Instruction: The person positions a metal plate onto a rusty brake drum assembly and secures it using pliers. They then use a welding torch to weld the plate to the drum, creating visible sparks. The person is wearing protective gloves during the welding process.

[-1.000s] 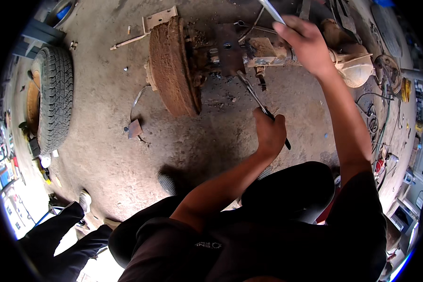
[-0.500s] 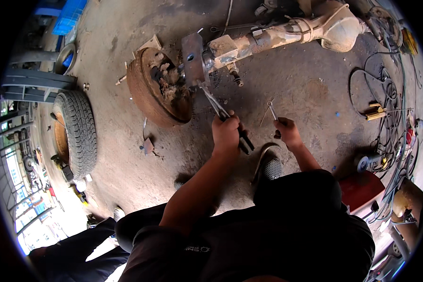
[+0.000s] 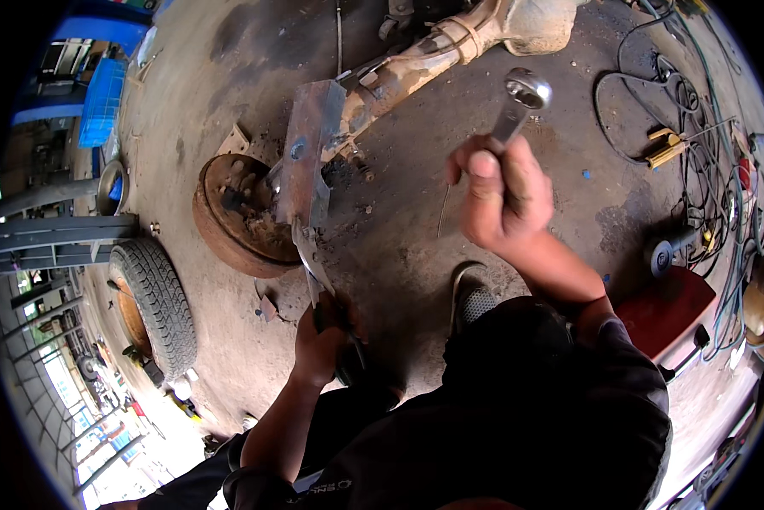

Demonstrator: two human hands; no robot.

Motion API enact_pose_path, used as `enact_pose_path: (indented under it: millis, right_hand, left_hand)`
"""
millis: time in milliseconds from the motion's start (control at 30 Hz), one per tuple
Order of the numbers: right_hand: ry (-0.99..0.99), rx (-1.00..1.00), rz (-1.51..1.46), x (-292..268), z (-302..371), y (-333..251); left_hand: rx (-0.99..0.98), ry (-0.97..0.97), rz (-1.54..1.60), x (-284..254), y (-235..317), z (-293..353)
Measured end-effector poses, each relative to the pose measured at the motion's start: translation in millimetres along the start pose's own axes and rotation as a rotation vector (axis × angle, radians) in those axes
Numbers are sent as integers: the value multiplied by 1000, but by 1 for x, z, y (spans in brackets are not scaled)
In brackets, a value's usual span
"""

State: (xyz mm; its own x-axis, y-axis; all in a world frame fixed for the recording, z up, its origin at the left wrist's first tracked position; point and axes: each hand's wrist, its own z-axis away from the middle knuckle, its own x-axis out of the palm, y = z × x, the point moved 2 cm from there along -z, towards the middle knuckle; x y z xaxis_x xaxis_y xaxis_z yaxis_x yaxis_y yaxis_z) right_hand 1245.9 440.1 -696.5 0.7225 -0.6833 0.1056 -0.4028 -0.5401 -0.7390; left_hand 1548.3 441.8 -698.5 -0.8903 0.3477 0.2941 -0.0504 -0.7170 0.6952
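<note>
My left hand (image 3: 321, 344) is wrapped round the dark handles of a pair of pliers (image 3: 312, 265). Their jaws meet the lower end of a rusty steel bracket (image 3: 310, 127) with a hole in it. Behind the bracket lie a rusty brake drum (image 3: 242, 255) and the axle housing (image 3: 416, 68), partly covered by it. My right hand (image 3: 511, 194), raised close to the camera, grips a ring spanner (image 3: 526, 92) with its ring end up. A thin rod (image 3: 443, 211) shows beside that hand; whether the hand holds it, I cannot tell.
Tangled cables and a yellow-handled electrode holder (image 3: 667, 151) lie on the right, near an angle grinder (image 3: 662, 257) and a red box (image 3: 667, 310). A tyre (image 3: 165, 297) and blue crate (image 3: 103, 102) are on the left. My shoe (image 3: 475, 297) stands between my arms.
My right hand has risen toward the camera with the spanner. My left hand has moved left and lower in the view with the pliers; the bracket looks larger and turned. The view has shifted.
</note>
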Motion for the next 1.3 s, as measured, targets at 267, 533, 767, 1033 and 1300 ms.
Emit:
enact_pose_path:
  millis: [267, 533, 767, 1033, 1300]
  right_hand:
    - [-180, 399, 532, -11, 43, 84]
    - [-343, 394, 393, -22, 37, 68]
    - [-647, 912, 445, -57, 146, 119]
    - [-782, 1104, 378, -46, 219, 111]
    - [-828, 1237, 443, -72, 263, 101]
  left_hand:
    - [-19, -126, -297, -1, -4, 10]
    - [-58, -27, -408, -36, -3, 14]
    - [170, -36, -1510, -94, 181, 24]
    - [73, -235, -2068, -74, 321, -46]
    - [-81, -242, -2026, -102, 337, -130]
